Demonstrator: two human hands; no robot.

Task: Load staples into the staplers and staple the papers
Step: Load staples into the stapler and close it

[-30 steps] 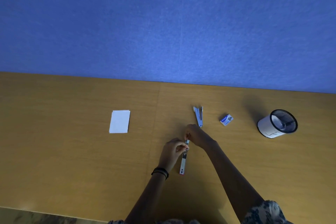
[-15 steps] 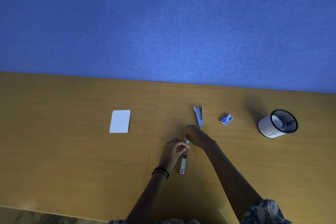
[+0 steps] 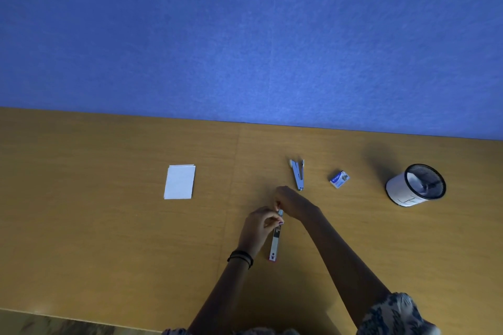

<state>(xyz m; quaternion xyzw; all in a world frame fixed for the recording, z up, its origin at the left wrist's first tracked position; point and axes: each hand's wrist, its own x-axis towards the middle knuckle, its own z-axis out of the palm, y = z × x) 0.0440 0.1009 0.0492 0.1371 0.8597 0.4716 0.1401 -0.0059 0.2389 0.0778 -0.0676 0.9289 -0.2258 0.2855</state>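
Step in hand: by my reading, loading staples into the stapler, which lies opened out long and flat on the table.
Left hand: fingers curled, pinching the stapler near its far end; a dark wristband sits on that wrist.
Right hand: fingers curled down at the stapler's far tip; whether they hold a strip of staples or the stapler itself cannot be told.
Doing it well: steady the body with the left hand, line the strip up with the channel, slide it in flat, then close the top gently so nothing jams.
Risk: the light is dim and the parts are small, so a strip could go in skewed.
Second stapler: just beyond the stapler, lying partly open.
Box of staples: beyond the stapler and to its right.
Papers: a white stack well to the left of the stapler, not yet touched.
Cup: far right of the stapler, white with a dark rim.
Surface: tan wood-grain table.
Room: a blue wall rises behind the table.
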